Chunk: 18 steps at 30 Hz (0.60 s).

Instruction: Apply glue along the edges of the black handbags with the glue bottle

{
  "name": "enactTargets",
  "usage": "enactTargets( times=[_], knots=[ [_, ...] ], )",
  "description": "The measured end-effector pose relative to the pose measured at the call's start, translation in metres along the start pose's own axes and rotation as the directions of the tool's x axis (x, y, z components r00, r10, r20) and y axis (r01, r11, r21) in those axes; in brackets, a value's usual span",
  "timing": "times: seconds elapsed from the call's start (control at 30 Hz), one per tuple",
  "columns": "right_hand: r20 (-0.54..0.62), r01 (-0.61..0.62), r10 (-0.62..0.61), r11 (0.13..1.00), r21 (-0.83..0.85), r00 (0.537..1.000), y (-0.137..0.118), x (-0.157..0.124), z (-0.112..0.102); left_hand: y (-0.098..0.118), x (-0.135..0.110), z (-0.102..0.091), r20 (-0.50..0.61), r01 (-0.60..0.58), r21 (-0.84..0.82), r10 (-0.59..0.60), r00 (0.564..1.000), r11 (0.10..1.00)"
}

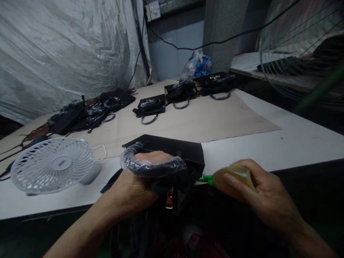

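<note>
A black handbag [172,145] lies at the near edge of the table, its curved handle [150,168] wrapped in clear plastic. My left hand [142,179] reaches under that handle and grips the bag; most of its fingers are hidden. A copper-coloured metal fitting [169,199] hangs at the bag's near side. In my right hand [258,190] is an amber squeeze bottle [232,179] with a green nozzle, held on its side. The nozzle tip points left, at the bag's right edge; whether it touches I cannot tell.
A white fan [57,165] stands on the table at the left. Farther back lie several black handbags, among them one in the middle [150,104] and a pile [88,113] at the left. A blue-and-clear plastic bag [200,64] sits at the back. A black cable [215,43] hangs across.
</note>
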State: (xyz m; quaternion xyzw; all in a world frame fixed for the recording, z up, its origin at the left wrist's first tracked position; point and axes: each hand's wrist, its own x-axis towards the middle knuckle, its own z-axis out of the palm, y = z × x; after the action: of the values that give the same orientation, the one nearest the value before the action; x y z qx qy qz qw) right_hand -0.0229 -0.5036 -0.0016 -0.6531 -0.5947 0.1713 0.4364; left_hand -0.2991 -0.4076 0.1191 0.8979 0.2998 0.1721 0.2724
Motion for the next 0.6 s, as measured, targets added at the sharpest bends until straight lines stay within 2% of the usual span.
enactTargets(
  times=[0.17, 0.33, 0.6],
  knots=[
    [-0.008, 0.008, -0.007, 1.0, 0.019, 1.0, 0.008, -0.008, 0.002, -0.001, 0.003, 0.001, 0.031, 0.074, -0.075, -0.072, 0.997, 0.994],
    [-0.062, -0.06, 0.062, 0.998, 0.034, 0.996, 0.011, -0.009, 0.005, -0.003, 0.002, 0.003, -0.004, 0.068, -0.097, -0.069, 0.998, 0.993],
    [0.012, -0.183, 0.183, 0.977, 0.106, 0.983, 0.004, -0.005, -0.003, 0.002, 0.003, 0.001, 0.059, 0.059, -0.035, -0.057, 0.997, 0.998]
  ],
)
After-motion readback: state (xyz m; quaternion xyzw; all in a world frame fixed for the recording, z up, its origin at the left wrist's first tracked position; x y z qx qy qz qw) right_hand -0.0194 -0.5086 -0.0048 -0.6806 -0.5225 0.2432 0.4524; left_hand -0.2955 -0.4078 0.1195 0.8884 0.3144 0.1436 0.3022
